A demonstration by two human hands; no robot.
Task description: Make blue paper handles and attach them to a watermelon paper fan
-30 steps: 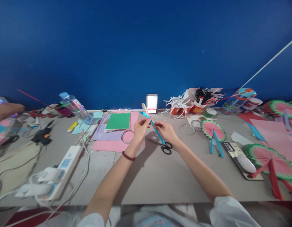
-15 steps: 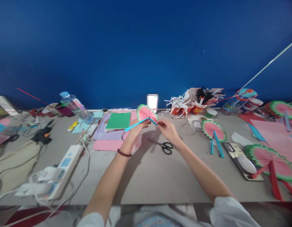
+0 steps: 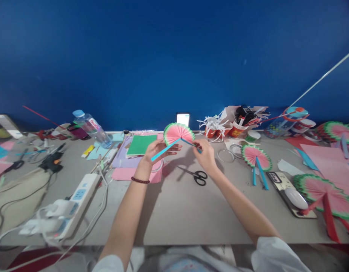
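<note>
A pleated paper fan (image 3: 178, 133), pink with a green edge, is spread in a half circle above the desk. Two blue handle strips run out from its lower middle. My right hand (image 3: 204, 154) pinches the right strip near its end. Behind the left strip lies my left hand (image 3: 159, 152), its fingers stretched out and apart; whether the palm touches the strip I cannot tell. Black-handled scissors (image 3: 199, 177) rest on the desk below the fan, blades pointing left.
Green paper (image 3: 142, 145) and pink paper (image 3: 134, 173) lie to the left, beyond a power strip (image 3: 78, 204) with cables. A bottle (image 3: 92, 128) leans behind. More fans (image 3: 256, 156), a phone (image 3: 279, 185), a mouse (image 3: 295, 198) and cups (image 3: 237, 129) stand or lie right.
The fan has opened wider, its right strip moving right with my right hand. My left hand has shifted left and its fingers have spread.
</note>
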